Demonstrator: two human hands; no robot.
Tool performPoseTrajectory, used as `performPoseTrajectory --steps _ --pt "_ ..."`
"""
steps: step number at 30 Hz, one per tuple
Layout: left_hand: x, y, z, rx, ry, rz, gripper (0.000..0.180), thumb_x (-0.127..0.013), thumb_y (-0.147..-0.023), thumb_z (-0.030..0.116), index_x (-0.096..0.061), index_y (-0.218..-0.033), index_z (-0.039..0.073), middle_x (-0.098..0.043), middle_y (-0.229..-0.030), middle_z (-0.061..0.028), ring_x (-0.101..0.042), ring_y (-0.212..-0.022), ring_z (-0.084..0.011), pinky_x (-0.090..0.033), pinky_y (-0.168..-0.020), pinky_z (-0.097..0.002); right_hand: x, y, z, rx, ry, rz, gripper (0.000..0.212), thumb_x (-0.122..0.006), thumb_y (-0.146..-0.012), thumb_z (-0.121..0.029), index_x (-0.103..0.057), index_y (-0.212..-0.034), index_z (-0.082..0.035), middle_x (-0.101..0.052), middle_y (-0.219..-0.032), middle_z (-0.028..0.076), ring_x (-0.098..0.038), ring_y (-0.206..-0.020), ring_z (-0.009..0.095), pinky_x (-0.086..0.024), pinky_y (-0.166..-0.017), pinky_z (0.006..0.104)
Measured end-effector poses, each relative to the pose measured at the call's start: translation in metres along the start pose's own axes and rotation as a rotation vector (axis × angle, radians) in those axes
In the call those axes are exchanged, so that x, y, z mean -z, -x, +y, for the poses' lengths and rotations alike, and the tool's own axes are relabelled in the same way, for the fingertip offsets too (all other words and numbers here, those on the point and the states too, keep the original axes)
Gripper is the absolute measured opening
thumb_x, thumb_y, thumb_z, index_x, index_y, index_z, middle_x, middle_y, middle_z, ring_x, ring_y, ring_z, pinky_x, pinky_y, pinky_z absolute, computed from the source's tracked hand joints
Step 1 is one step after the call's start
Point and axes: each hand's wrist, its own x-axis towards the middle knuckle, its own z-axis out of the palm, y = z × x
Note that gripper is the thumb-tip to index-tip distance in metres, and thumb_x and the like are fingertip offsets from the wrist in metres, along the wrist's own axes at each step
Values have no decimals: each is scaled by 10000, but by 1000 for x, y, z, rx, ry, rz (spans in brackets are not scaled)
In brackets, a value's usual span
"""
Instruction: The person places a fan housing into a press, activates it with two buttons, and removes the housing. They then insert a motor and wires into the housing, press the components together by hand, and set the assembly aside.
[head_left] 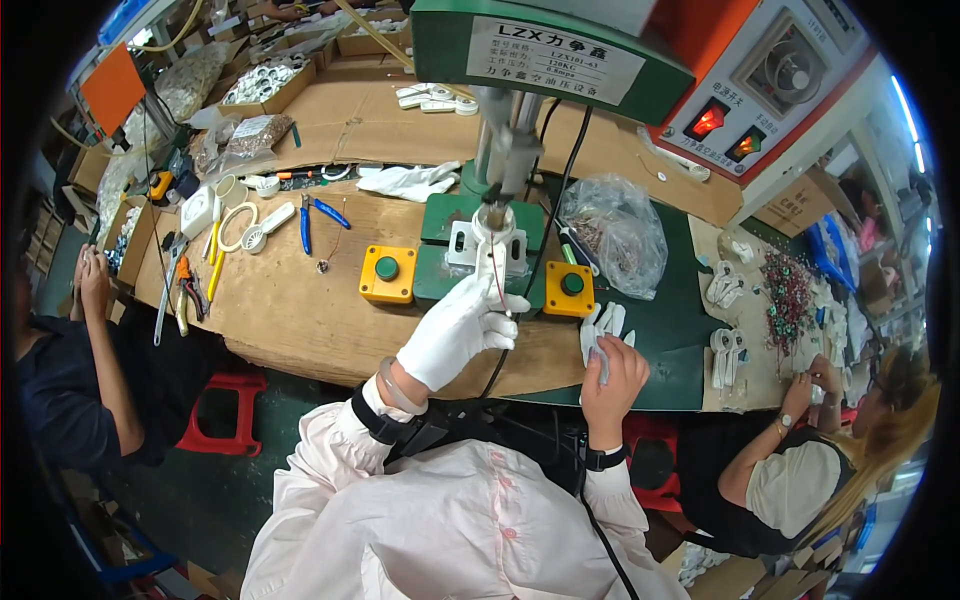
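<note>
My left hand (450, 330), in a white glove, reaches to the press in the middle. Its fingers grip the handle of a white plastic part (484, 262), whose round head sits in the metal fixture (462, 243) beneath the press ram (494, 212). A thin red wire runs down along the part. My bare right hand (614, 382) is at the table's front edge, right of the press. Its fingers are curled over something pale that I cannot make out. Several white plastic pieces (606, 320) lie just beyond its fingertips.
Two yellow button boxes (387, 273) (570, 288) flank the press base. A clear bag of small parts (615, 235) lies to the right. Blue pliers (306, 228) and other tools lie left. A black cable (520, 330) crosses the table front. Co-workers sit on both sides.
</note>
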Motion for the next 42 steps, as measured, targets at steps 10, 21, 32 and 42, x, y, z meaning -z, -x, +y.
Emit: performPoseTrajectory --steps 10,21,32,42 --pt "-22 0 7 -88 -535 197 174 -464 -1018 164 -496 -1141 45 -634 -837 -62 -537 -603 -92 -469 -565 -237 -1 3 2 14 -4 -9 218 -640 -858 -158 -648 -1064 -88 -643 -1128 56 -550 -1035 282 -375 -945 427" --pt "-9 13 17 -100 -461 177 174 -510 -993 184 -509 -1102 48 -633 -819 -72 -539 -561 -113 -446 -497 -238 -1 0 2 14 -2 -29 229 -656 -832 -143 -653 -1055 -94 -643 -1123 53 -552 -1032 277 -376 -943 428" --pt "103 -79 199 183 -487 490 95 -508 -922 171 -559 -907 92 -560 -689 1 -455 -480 -80 -352 -414 -221 3 1 -3 -1 18 -12 230 -679 -810 -124 -659 -1037 -97 -647 -1099 46 -560 -1007 274 -384 -931 426" --pt "108 -198 210 231 -1145 498 107 -532 -924 153 -623 -949 102 -608 -850 -20 -558 -688 -80 -448 -595 -228 -3 -5 1 -1 32 1 205 -694 -794 -101 -663 -996 -96 -651 -1054 39 -569 -976 267 -398 -913 426"
